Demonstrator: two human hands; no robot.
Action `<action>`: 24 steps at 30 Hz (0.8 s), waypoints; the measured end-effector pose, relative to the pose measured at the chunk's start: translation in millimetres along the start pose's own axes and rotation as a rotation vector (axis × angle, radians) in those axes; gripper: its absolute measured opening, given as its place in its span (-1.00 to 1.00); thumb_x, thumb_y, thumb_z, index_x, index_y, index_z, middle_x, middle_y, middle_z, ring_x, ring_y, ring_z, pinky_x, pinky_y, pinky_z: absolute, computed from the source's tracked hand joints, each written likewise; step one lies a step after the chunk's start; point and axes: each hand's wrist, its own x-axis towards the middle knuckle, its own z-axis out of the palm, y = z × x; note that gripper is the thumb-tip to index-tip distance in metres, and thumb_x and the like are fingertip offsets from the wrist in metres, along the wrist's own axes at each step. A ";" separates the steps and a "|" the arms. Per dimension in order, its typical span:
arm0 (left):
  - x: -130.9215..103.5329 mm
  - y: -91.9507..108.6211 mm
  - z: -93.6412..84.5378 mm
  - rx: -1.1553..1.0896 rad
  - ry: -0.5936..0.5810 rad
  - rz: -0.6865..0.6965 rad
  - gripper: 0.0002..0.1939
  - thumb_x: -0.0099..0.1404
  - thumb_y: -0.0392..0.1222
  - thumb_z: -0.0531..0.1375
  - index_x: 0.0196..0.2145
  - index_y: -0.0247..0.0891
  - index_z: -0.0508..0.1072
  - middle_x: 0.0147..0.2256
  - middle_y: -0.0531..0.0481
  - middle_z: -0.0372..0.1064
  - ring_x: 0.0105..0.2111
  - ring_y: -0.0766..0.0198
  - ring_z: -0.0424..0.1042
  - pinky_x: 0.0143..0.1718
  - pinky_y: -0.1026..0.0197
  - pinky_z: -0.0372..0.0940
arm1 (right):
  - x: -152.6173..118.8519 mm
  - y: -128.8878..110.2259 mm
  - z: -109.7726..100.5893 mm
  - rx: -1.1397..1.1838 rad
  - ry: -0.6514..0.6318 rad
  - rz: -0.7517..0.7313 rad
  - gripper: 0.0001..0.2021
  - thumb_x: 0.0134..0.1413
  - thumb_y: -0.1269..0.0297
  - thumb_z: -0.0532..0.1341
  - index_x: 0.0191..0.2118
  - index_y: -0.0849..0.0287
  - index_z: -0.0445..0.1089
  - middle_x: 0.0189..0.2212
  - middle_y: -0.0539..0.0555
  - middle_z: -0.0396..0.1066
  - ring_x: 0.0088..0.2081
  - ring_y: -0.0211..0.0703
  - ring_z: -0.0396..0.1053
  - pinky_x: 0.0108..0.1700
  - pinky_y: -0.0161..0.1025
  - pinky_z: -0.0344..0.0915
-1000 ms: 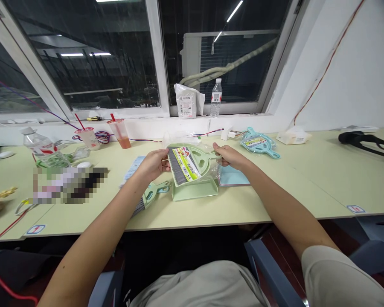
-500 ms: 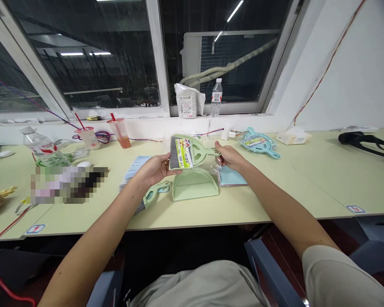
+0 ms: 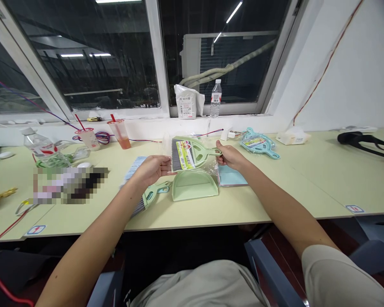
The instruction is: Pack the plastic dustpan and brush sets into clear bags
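The pale surface (image 3: 307, 183) stretches out before you, and over it you hold the wrapped green brush set (image 3: 192, 155) in the air, just above and behind the bare green dustpan (image 3: 195, 190). Your left hand (image 3: 152, 169) has its fingers pinched on the bristle edge; your right hand (image 3: 228, 156) has its fingers clamped around the handle end. The wrap looks slick, so a loosened grip at either end could let the set swing down onto the dustpan. Lowering your left forearm might nudge the loose brush (image 3: 150, 195) beside it. The set hides the dustpan's far edge, and you can't easily tell what lies behind the bristles. Your left arm partly covers the blue striped thing (image 3: 133, 167). The fine print on the label (image 3: 185, 154) is too small to read.
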 end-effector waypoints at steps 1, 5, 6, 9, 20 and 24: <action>-0.5 0.4 -0.9 0.017 0.002 -0.007 -0.92 0.30 -0.43 0.19 -0.33 -0.38 0.49 -0.44 -0.22 0.51 -0.44 0.14 0.56 -0.28 0.04 0.57 | 0.4 0.5 -0.3 -0.004 -0.008 0.000 -0.41 0.19 -0.38 0.17 -0.48 0.09 0.18 -0.71 -0.07 0.11 -0.69 -0.32 0.12 -0.70 -0.38 -0.04; 6.0 0.6 -5.4 0.063 -0.030 -0.031 -0.96 0.29 -0.35 0.23 -0.33 -0.37 0.50 -0.44 -0.24 0.52 -0.49 0.13 0.55 -0.37 0.08 0.54 | 0.6 2.8 1.0 -0.012 -0.025 0.011 -0.41 0.18 -0.37 0.19 -0.49 0.09 0.17 -0.71 -0.09 0.08 -0.69 -0.33 0.10 -0.69 -0.38 -0.06; 9.7 0.5 -6.2 0.064 -0.031 -0.014 -0.96 0.29 -0.33 0.25 -0.32 -0.37 0.50 -0.43 -0.23 0.52 -0.50 0.13 0.54 -0.40 0.10 0.53 | 0.1 3.0 2.0 -0.013 -0.030 0.016 -0.41 0.18 -0.37 0.20 -0.49 0.10 0.17 -0.72 -0.09 0.08 -0.69 -0.33 0.09 -0.69 -0.38 -0.07; 21.5 0.2 -7.7 0.072 0.027 0.054 -0.96 0.28 -0.34 0.29 -0.31 -0.38 0.49 -0.41 -0.23 0.53 -0.52 0.17 0.54 -0.47 0.17 0.49 | -2.1 2.2 5.3 -0.017 -0.042 0.023 -0.40 0.18 -0.36 0.21 -0.50 0.10 0.15 -0.73 -0.10 0.06 -0.70 -0.34 0.06 -0.69 -0.38 -0.08; 19.1 10.7 -20.8 0.127 0.167 0.081 -0.93 0.30 -0.42 0.31 -0.29 -0.42 0.45 -0.35 -0.31 0.56 -0.51 0.15 0.57 -0.42 0.12 0.52 | 2.9 2.6 -6.9 -0.047 -0.032 -0.008 -0.40 0.13 -0.38 0.25 -0.46 0.10 0.17 -0.73 -0.11 0.05 -0.69 -0.33 0.07 -0.67 -0.37 -0.10; 18.5 10.3 -18.9 0.148 0.166 0.112 -0.94 0.31 -0.41 0.28 -0.26 -0.42 0.44 -0.35 -0.32 0.55 -0.50 0.11 0.58 -0.42 0.07 0.53 | 0.4 1.2 -4.2 -0.045 -0.027 0.015 -0.41 0.14 -0.37 0.24 -0.45 0.10 0.18 -0.73 -0.11 0.06 -0.69 -0.33 0.08 -0.67 -0.37 -0.10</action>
